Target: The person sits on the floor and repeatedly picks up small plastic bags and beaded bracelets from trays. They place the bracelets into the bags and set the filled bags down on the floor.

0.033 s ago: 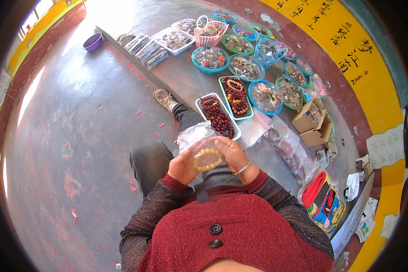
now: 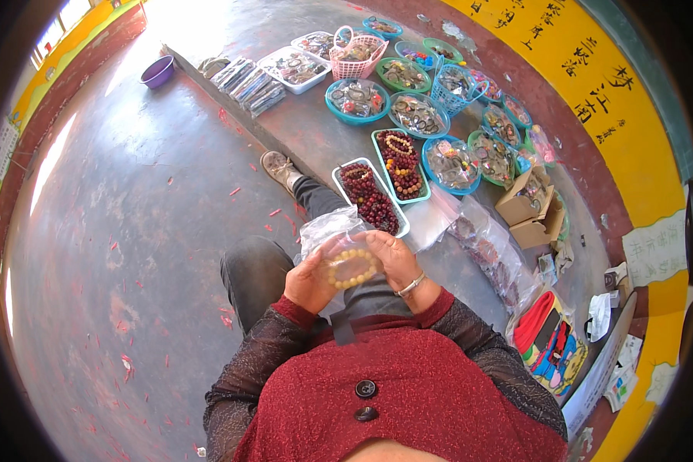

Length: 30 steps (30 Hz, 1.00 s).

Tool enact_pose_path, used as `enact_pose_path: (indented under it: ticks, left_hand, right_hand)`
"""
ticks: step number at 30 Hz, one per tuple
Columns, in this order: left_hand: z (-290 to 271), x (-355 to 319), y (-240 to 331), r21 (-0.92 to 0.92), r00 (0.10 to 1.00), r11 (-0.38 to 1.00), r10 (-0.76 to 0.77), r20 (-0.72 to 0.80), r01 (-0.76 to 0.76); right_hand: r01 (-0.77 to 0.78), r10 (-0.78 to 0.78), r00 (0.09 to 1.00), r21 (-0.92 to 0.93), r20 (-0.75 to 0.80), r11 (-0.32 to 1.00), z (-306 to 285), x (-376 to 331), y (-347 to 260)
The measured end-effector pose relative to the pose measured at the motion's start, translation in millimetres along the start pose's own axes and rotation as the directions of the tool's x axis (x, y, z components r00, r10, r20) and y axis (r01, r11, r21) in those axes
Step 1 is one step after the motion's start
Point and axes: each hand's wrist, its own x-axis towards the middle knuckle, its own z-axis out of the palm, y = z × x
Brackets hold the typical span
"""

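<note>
While close together, hands (image 2: 309, 285) (image 2: 399, 263) angled inward

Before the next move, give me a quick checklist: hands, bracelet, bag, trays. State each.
1. Left hand gripping the clear plastic bag: ok, at its left side.
2. Right hand gripping the bag: ok, at its right side.
3. A hand free: not ok, both occupied.
4. Pale-yellow bead bracelet visible between the hands: ok, ring shape clear.
5. Bag mouth closed: cannot tell.
6. Two rectangular plastic trays of bead bracelets sitting upright on the floor: ok.
</note>
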Motion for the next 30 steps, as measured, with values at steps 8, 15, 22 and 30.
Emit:
enact_pose_path:
  ticks: [8,15,22,30]
  left_hand:
    - [-1.4,-0.3,2.0,-0.089,0.992,0.988,0.121,-0.044,-0.125]
    - [-4.5,0.0,3.1,-0.073,0.987,0.986,0.147,-0.065,-0.152]
    - [-2.4,-2.3,6.1,-0.096,0.975,0.971,0.214,-0.055,-0.219]
    - [-6.5,-2.5,2.5,-0.017,0.994,0.994,0.106,-0.014,-0.106]
  right_hand:
    - [-0.194,0.200,0.964,0.047,-0.176,0.980,-17.3,-3.8,-3.5]
    - [-0.146,0.130,0.983,-0.123,-0.127,0.982,-18.4,-7.4,-0.3]
    - [0.020,-0.034,0.988,-0.094,-0.151,0.995,-20.3,-6.0,0.8]
    - [0.036,-0.045,0.985,-0.060,-0.169,0.998,-7.1,-4.5,10.2]
